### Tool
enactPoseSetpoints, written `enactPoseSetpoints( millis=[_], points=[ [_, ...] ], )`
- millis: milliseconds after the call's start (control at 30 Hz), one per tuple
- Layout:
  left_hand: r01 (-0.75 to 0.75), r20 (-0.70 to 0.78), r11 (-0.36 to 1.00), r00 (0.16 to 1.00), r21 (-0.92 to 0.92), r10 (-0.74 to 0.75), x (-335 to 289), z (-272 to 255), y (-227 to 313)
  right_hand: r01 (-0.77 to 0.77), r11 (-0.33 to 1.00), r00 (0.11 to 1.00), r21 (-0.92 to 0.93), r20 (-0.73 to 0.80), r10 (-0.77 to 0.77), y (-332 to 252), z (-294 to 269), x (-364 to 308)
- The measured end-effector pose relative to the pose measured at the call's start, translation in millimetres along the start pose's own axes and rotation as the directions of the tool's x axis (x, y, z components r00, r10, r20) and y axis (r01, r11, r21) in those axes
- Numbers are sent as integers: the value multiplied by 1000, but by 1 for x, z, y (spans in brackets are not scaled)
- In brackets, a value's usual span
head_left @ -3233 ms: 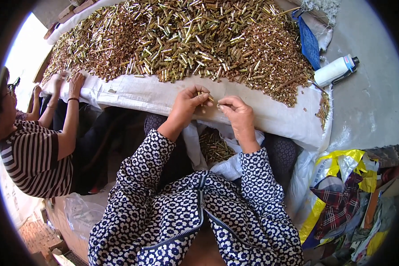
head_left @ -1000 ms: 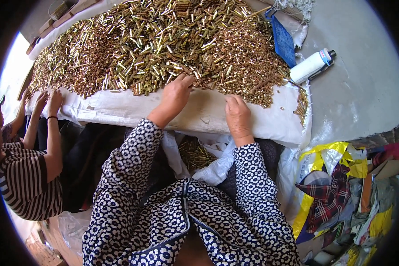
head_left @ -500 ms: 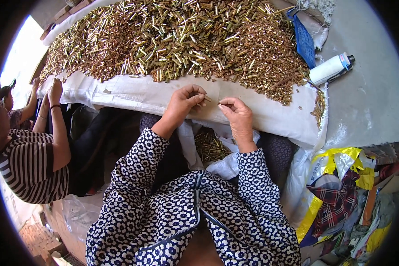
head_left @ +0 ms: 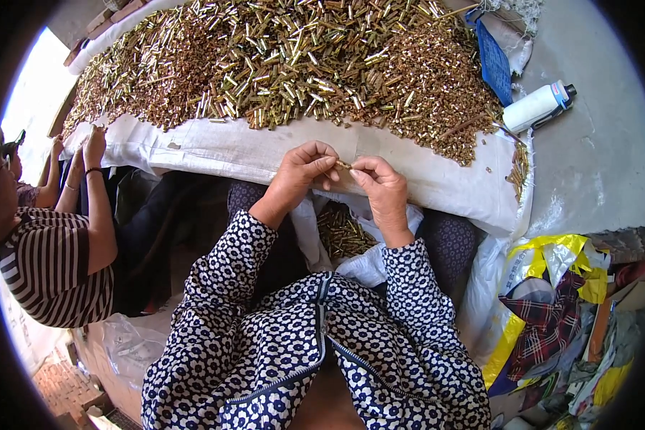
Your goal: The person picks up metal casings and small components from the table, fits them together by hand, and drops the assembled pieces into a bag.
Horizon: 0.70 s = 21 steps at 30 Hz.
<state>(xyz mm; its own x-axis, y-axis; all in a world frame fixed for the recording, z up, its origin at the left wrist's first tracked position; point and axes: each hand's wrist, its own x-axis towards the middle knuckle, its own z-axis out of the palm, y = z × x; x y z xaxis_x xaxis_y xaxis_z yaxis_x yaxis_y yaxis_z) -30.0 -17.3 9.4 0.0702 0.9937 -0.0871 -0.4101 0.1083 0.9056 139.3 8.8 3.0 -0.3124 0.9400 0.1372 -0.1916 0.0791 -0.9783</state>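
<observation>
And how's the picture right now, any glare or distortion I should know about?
In the head view, white glare washes out the far left; the heaped metal pieces glint; a dark, curved fisheye rim frames the sides; the small piece between left hand and right hand is too tiny to make out.

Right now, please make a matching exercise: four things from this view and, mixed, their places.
1. small brass-coloured metal piece
2. white cylindrical bottle
3. dark red plaid cloth
4. brass-coloured tubes

A. next to the flat blue panel
B. inside the white woven sack
C. between left hand and right hand
D. beside the yellow plastic bag

Pairs: 1-C; 2-A; 3-D; 4-B
</observation>
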Motion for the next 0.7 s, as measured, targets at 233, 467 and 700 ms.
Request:
enactPoseSetpoints(
  millis=[233,467,700],
  points=[
    [-96,43,994,995,47,94,2,5,0,42,999,999,-4,-31,-42,-4,-2,0],
    [-155,77,972,987,175,144,7,7,-9,331,866,936,-376,14,-351,-4,-5,2],
    [-470,405,177,861,865,309,11,33,-10,313,466,934,-828,181,-307,-6,-23,10]
  ],
)
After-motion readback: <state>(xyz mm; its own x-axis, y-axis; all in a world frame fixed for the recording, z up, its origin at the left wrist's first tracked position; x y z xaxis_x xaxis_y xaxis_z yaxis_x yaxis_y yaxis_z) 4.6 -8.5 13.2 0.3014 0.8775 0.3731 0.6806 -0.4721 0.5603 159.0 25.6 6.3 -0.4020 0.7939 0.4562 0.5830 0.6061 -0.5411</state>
